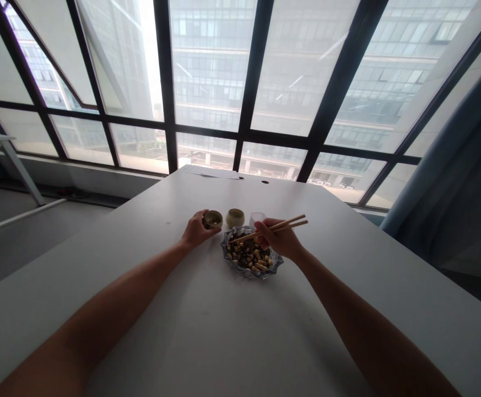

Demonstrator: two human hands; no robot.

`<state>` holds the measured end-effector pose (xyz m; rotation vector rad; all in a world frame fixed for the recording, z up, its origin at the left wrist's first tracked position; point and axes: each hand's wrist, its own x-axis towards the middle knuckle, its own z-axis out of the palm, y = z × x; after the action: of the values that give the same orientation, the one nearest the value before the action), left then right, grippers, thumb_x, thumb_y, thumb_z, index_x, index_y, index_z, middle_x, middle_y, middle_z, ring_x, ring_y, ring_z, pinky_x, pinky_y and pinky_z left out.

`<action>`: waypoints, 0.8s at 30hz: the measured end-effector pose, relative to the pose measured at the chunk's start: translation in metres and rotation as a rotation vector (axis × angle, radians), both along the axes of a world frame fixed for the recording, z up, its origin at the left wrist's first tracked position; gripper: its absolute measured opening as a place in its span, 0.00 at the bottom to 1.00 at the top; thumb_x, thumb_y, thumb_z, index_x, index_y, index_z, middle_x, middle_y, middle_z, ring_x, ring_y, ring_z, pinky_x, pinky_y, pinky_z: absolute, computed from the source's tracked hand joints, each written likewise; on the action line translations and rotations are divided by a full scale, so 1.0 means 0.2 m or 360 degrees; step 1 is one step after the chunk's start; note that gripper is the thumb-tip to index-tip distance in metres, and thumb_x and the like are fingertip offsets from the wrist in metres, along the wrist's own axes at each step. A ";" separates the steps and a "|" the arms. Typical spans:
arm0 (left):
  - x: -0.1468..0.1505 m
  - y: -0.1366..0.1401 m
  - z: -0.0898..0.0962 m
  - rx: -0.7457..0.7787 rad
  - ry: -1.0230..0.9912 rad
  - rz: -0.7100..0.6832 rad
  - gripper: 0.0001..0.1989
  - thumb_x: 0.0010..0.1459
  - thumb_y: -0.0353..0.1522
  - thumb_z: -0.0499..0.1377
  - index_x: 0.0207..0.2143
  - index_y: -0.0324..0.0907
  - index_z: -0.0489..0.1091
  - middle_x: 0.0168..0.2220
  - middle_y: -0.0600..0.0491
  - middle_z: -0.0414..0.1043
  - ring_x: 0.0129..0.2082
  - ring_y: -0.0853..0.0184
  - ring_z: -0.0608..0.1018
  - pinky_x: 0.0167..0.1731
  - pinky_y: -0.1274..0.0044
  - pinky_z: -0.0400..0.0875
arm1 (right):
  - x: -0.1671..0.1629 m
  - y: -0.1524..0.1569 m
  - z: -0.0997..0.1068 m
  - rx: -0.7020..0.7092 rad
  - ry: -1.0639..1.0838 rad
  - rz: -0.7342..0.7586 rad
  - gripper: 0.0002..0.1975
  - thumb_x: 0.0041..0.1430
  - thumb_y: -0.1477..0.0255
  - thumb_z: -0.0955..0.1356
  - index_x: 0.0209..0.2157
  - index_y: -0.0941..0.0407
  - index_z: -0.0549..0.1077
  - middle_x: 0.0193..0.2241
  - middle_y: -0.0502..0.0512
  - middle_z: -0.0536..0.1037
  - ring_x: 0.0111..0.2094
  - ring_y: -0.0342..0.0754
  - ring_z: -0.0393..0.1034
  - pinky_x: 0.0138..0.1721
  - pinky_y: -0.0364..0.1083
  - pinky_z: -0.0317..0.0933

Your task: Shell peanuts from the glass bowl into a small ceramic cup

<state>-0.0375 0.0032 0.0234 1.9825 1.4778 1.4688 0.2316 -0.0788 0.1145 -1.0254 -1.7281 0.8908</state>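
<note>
One glass bowl (276,268) of nuts (252,255) sits midway between the worktop's (207,331) side edges. Right hand (280,239): closed on two chopsticks (290,221), tips at the nuts. Left hand (198,228): half-open, gripping one small cup (214,219). Toward the far edge: one matching cup (235,218), one clear container (257,217).

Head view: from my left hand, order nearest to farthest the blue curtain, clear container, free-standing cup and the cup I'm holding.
1. Held cup, in the left hand.
2. Free-standing cup, just right of it.
3. Clear container, farther right.
4. Blue curtain, far right edge.
</note>
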 end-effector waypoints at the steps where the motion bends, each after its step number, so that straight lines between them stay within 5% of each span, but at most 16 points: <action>1: 0.00 0.00 0.00 -0.0017 -0.0001 0.0000 0.40 0.41 0.45 0.72 0.55 0.38 0.68 0.51 0.41 0.75 0.49 0.54 0.78 0.48 0.65 0.75 | 0.00 0.00 0.00 0.0000 0.0020 -0.0009 0.29 0.48 0.41 0.71 0.21 0.55 0.72 0.15 0.52 0.75 0.14 0.44 0.68 0.14 0.42 0.63; 15: -0.02 -0.02 0.06 -0.0359 0.0184 0.0175 0.42 0.49 0.49 0.67 0.60 0.36 0.62 0.58 0.36 0.69 0.55 0.51 0.75 0.53 0.64 0.70 | 0.14 0.11 0.04 -0.0054 0.0439 -0.0283 0.32 0.39 0.40 0.74 0.21 0.58 0.74 0.13 0.55 0.75 0.10 0.43 0.66 0.10 0.40 0.57; 19: 0.05 -0.01 0.15 -0.0151 0.0467 0.0266 0.39 0.54 0.49 0.64 0.62 0.39 0.60 0.62 0.37 0.66 0.61 0.47 0.69 0.60 0.57 0.61 | 0.16 0.12 0.05 -0.0032 0.0484 -0.0356 0.33 0.39 0.40 0.74 0.22 0.59 0.75 0.13 0.55 0.75 0.11 0.42 0.66 0.11 0.40 0.59; 24: 0.22 0.10 0.28 0.0010 0.0873 0.0021 0.36 0.57 0.46 0.62 0.63 0.39 0.59 0.61 0.39 0.68 0.62 0.49 0.68 0.63 0.58 0.56 | 0.18 0.13 0.05 0.0045 0.0549 -0.0466 0.31 0.42 0.41 0.74 0.21 0.58 0.74 0.12 0.54 0.74 0.10 0.42 0.65 0.10 0.40 0.57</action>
<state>0.0073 0.0225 0.0799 2.5132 1.6794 0.9667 0.2667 -0.0534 0.1237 -1.0076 -1.2628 0.7980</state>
